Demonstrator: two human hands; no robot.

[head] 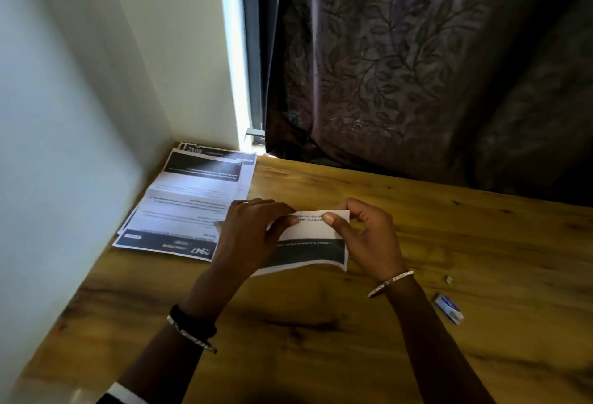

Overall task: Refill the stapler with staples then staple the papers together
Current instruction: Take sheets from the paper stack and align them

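A folded printed sheet (313, 243) is pinched between the left hand (248, 237) and right hand (365, 237); "3108" is printed on the paper stack (189, 198) left of them.

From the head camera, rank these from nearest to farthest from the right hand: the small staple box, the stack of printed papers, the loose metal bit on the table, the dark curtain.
1. Loose metal bit, just right of the right hand.
2. Small staple box, right and nearer the person.
3. Stack of printed papers, left, beyond the left hand.
4. Dark curtain, behind the table.
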